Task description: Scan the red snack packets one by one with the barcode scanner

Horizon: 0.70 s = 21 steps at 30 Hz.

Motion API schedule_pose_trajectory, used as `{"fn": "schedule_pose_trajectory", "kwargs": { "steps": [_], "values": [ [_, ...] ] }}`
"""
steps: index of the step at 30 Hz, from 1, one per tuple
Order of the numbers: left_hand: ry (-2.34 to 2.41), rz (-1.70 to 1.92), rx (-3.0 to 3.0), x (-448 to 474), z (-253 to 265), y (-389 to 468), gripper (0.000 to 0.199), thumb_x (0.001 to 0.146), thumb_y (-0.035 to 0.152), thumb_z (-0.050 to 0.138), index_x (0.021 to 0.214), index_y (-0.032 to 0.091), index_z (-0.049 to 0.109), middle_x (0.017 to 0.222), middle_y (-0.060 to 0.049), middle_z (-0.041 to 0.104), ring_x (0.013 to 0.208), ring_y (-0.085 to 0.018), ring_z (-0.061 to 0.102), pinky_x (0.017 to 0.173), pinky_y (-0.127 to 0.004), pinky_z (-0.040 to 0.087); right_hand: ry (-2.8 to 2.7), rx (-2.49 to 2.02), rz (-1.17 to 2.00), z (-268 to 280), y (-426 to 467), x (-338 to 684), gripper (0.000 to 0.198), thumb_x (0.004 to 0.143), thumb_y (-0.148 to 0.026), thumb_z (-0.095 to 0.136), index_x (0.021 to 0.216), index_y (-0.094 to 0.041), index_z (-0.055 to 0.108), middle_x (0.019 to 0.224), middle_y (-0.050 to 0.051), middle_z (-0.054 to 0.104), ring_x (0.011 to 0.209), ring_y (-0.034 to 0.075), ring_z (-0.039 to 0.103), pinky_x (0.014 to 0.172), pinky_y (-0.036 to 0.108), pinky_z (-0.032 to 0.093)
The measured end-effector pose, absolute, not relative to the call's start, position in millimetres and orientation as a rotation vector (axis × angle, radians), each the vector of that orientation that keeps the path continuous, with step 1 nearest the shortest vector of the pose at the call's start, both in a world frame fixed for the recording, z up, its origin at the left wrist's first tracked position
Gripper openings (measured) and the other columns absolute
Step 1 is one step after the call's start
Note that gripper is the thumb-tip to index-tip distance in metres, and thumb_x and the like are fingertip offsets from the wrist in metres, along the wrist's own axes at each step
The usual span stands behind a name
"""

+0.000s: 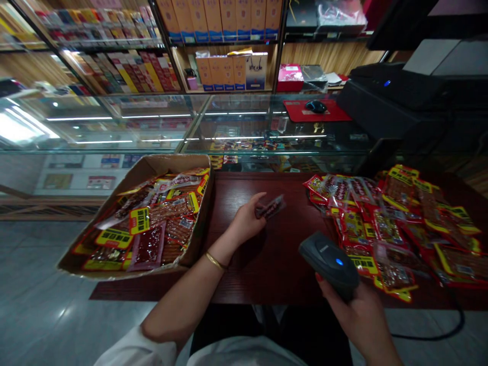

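Note:
My left hand (248, 219) is closed on the end of a small clear snack packet (273, 207) with dark contents, held over the dark red wooden table (282, 264). A gold bangle circles that wrist. In my right hand (356, 310) is a dark grey barcode scanner (328, 262) with a lit blue light, its head pointing up and left. To the left stands an open cardboard box (194, 239) filled with snack packets (160, 213) in yellow, red and clear wrappers. A loose pile of similar packets (354, 226) lies on the right side.
Behind the table runs a glass display counter (229, 119), with a black mouse (315, 107) on a red mat (292, 112). A black printer-like machine (404, 101) stands at the right. Shelves hold boxed goods (221, 20). The scanner's cable (430, 337) hangs at the lower right.

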<state>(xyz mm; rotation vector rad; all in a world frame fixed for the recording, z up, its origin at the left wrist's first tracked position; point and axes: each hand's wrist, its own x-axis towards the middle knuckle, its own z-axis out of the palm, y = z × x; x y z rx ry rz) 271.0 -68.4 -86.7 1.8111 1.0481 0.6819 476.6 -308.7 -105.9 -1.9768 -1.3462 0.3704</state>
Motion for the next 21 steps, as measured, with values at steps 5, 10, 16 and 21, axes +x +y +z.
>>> {"fn": "schedule_pose_trajectory", "kwargs": {
  "steps": [5,10,16,21],
  "values": [
    [1.050,0.633,1.770,269.5,-82.2,-65.3,0.039,0.078,0.010,0.059,0.110,0.018,0.080,0.098,-0.005,0.078,0.085,-0.017,0.071,0.079,-0.026,0.055,-1.351,-2.012,0.353,-101.7,-302.9,476.5,0.046,0.091,-0.061,0.064,0.105,-0.020,0.079,0.101,0.012,0.085,0.093,0.032,0.082,0.080,0.035,0.065],
    [1.016,0.579,1.628,272.3,-81.9,-66.5,0.037,0.082,0.015,0.057,0.109,0.017,0.082,0.096,-0.005,0.080,0.084,-0.018,0.070,0.077,-0.026,0.053,-1.318,-2.001,0.363,-102.2,-307.4,473.3,0.045,0.092,-0.060,0.064,0.104,-0.020,0.079,0.094,0.011,0.085,0.085,0.031,0.082,0.079,0.035,0.064],
    [1.006,0.568,1.266,273.0,-82.4,-65.1,0.036,0.076,0.016,0.066,0.108,0.015,0.082,0.097,-0.006,0.080,0.076,-0.015,0.069,0.072,-0.024,0.051,-1.240,-2.006,0.366,-98.8,-310.1,471.9,0.048,0.093,-0.064,0.061,0.102,-0.020,0.080,0.081,0.010,0.083,0.073,0.030,0.080,0.076,0.036,0.064],
    [1.036,0.566,1.203,271.5,-80.3,-64.1,0.034,0.071,0.014,0.068,0.101,0.015,0.083,0.094,-0.006,0.080,0.080,-0.016,0.069,0.071,-0.023,0.052,-1.235,-2.023,0.365,-98.1,-307.8,472.1,0.050,0.092,-0.066,0.062,0.097,-0.020,0.080,0.077,0.010,0.082,0.069,0.030,0.079,0.074,0.035,0.064]
  ]
}}
